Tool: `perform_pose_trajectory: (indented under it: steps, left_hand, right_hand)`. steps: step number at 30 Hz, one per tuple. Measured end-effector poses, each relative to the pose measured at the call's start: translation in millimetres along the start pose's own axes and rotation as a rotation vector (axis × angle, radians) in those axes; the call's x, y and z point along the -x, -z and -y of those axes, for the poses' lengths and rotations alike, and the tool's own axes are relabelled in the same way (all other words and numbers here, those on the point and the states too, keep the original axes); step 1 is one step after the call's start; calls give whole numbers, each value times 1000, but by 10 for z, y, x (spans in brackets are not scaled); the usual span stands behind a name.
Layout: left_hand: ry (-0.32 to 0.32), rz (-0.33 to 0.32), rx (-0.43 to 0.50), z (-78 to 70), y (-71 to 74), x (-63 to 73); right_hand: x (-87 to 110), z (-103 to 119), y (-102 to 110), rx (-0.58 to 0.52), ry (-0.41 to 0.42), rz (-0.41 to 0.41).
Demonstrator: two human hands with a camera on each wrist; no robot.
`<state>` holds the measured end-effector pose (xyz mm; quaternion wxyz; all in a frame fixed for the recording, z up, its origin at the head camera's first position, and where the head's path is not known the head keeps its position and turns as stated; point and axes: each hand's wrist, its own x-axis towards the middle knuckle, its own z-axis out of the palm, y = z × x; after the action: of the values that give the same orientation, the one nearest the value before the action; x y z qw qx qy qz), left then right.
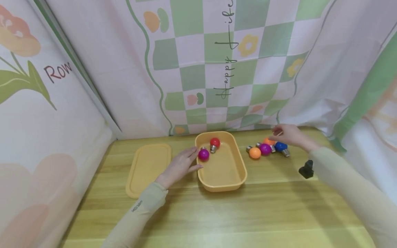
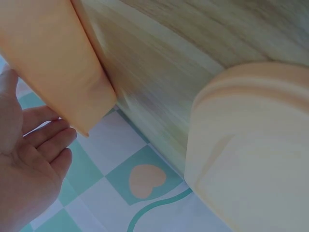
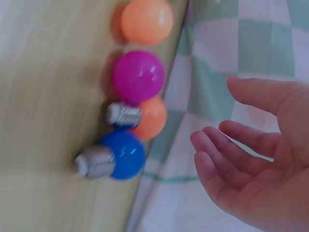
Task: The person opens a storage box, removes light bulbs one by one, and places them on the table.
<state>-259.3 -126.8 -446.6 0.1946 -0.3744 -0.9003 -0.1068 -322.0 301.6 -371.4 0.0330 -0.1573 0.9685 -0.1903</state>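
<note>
My left hand rests its fingers at the left rim of a yellow plastic box, thumb over the edge. Inside the box lie a red light bulb and a purple light bulb. My right hand, empty with fingers loosely bent, hovers over a cluster of bulbs right of the box. That cluster holds an orange bulb, a second purple bulb, another orange bulb partly hidden behind it, and a blue bulb. In the right wrist view, the right hand shows nothing between thumb and fingers.
A flat yellow lid lies on the wooden table left of the box. A small black object shows beside the right sleeve. Patterned curtains hang along the table's back edge and both sides.
</note>
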Motion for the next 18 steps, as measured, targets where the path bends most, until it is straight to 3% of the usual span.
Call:
perform_pose_trajectory:
  steps: [6,18]
  left_hand:
    - [13,22,0,-3,5,-1]
    - [2,4,1,-6,3,3]
  right_hand:
    - [-85,333,3,-16,53,13]
    - [-338,919,-155,-9,269,-18]
